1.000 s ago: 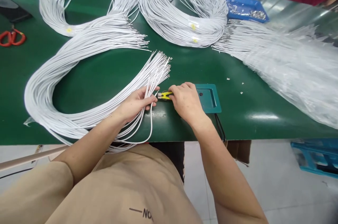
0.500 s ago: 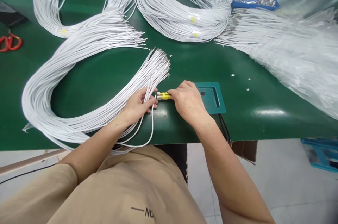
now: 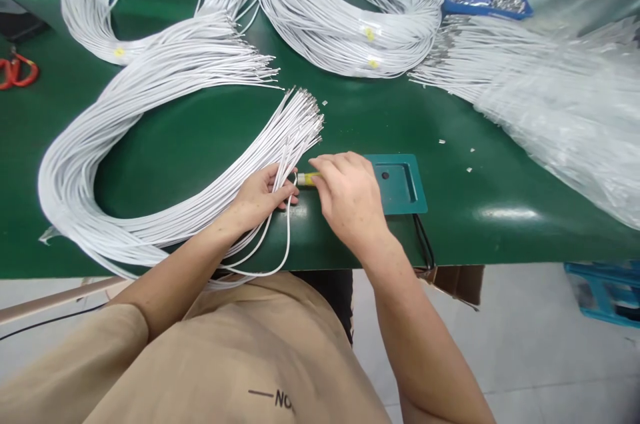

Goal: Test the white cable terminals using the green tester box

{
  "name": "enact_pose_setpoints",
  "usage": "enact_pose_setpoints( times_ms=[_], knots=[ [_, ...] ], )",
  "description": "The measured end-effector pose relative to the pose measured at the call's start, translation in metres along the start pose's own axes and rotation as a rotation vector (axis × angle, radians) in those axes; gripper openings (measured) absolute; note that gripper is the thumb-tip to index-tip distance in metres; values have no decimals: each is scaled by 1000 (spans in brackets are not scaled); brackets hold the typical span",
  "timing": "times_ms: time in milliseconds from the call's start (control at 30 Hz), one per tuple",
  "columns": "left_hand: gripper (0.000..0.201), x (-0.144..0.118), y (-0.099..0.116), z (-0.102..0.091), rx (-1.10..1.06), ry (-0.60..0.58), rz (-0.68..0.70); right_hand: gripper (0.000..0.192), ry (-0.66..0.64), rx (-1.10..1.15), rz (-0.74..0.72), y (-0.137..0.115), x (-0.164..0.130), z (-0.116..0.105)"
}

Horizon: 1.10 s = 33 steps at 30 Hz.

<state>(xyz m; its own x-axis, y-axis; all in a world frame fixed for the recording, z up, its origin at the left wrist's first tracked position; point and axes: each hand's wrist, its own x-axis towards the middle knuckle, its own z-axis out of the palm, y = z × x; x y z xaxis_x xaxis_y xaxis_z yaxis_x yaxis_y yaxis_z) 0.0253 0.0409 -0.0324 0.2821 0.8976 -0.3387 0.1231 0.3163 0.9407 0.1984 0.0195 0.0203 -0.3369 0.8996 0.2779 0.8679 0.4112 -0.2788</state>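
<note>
Right hand (image 3: 347, 197) seemingly pinches a small yellow connector (image 3: 307, 179) against thin white wires (image 3: 150, 97).

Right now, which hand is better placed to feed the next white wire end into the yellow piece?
Left, probably. The left hand already rests on the white wire bundle with one wire end pinched beside the yellow piece. The right hand is busy gripping that piece against the teal fixture.
</note>
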Motion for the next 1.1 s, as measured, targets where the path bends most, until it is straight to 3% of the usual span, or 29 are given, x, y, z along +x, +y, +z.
enact_pose_setpoints(
  times_ms=[267,500,667,733,800,867,900,1000,1100],
  knots=[
    [48,-10,4,-9,-25,53,49,21,-123,53,-214,-58,-39,21],
    [30,-26,12,-11,-152,12,15,17,-315,-49,-234,-89,-61,30],
    [32,-38,19,-12,-183,65,-35,9,-476,53,-236,-104,-76,12],
    [36,-44,20,-12,-143,71,-7,20,-513,161,-200,-97,-68,-3],
    [40,-49,20,-11,-129,64,33,26,-430,308,-19,-83,-52,-17],
    [42,-54,17,-10,-140,47,59,26,-167,473,317,-66,-32,-25],
    [42,-57,16,-9,-147,34,64,21,-35,555,407,-58,-22,-26],
    [37,-63,12,-7,-142,-18,56,21,158,781,512,-42,-4,-20],
    [29,-67,15,-7,-148,-19,78,23,175,949,513,-41,0,-8]
  ],
)
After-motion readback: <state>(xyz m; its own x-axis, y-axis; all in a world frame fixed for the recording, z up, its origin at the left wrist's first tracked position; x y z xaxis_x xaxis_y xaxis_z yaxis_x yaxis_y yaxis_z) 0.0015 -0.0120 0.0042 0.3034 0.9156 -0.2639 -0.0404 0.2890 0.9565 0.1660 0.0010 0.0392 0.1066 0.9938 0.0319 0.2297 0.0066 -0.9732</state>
